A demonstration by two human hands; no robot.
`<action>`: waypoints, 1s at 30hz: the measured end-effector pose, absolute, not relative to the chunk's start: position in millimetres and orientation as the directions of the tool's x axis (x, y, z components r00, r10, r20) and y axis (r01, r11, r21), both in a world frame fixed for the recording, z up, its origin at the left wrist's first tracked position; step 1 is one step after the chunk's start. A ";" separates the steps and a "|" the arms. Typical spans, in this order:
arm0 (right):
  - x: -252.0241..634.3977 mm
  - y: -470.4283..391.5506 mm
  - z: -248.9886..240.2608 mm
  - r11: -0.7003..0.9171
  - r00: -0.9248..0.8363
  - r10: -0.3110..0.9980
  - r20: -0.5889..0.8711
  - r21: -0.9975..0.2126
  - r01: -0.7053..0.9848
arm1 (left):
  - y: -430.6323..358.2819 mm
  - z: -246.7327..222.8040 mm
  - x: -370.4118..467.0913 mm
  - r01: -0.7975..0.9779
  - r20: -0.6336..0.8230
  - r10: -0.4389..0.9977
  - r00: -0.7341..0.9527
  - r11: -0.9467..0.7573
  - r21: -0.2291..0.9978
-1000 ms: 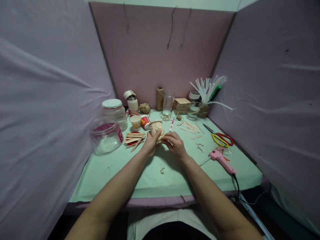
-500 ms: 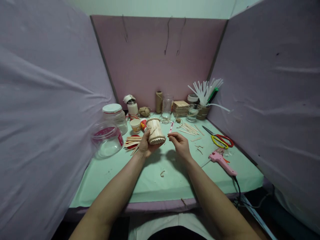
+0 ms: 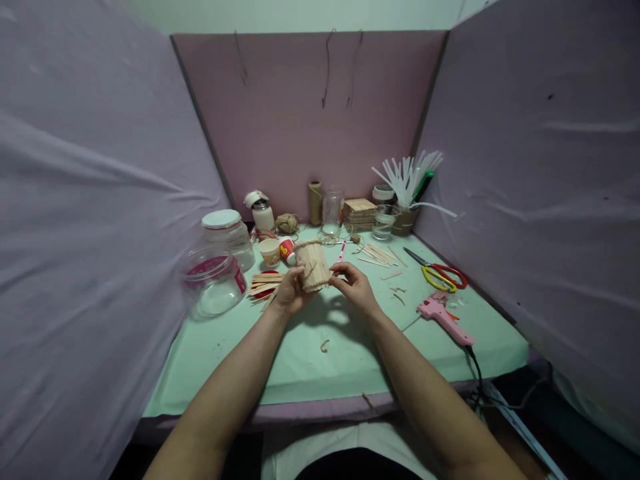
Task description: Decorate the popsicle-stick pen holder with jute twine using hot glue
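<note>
A small cup covered in wooden craft sticks [image 3: 313, 265], with twine round its rims, is held above the table, slightly tilted. My left hand [image 3: 292, 291] is closed round its left side and underside. The thumb and fingers of my right hand [image 3: 354, 287] pinch together at the cup's lower right edge; whether they grip the edge or a bit of twine there is too small to tell. Behind the cup lie a red-and-white paper cup [image 3: 287, 251] and a pink-and-white slim tool [image 3: 343, 251]. A twine scrap [image 3: 325, 346] rests on the table below.
Clear jars [image 3: 213, 283] and a bundle of craft sticks [image 3: 264, 284] are on the left. Scissors [image 3: 440, 272] and a corded pink glue gun [image 3: 445, 319] lie at right. Along the back stand twine, a glass jar [image 3: 333, 210], stacked wooden squares [image 3: 359, 215] and glue sticks [image 3: 407, 180].
The cup has turned more upright, so its scalloped bottom edge shows less. My right hand has moved left and come to the cup's lower edge.
</note>
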State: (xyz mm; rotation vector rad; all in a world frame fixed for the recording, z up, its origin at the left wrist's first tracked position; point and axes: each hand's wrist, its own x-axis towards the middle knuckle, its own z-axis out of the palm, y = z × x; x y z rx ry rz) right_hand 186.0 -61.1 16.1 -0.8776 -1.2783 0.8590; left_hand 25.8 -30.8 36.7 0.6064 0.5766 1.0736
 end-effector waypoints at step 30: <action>181.5 -66.1 14.2 0.389 0.076 0.914 0.399 -0.914 0.113 | -35.9 29.2 37.1 -0.544 -0.004 0.955 0.297 0.173 0.821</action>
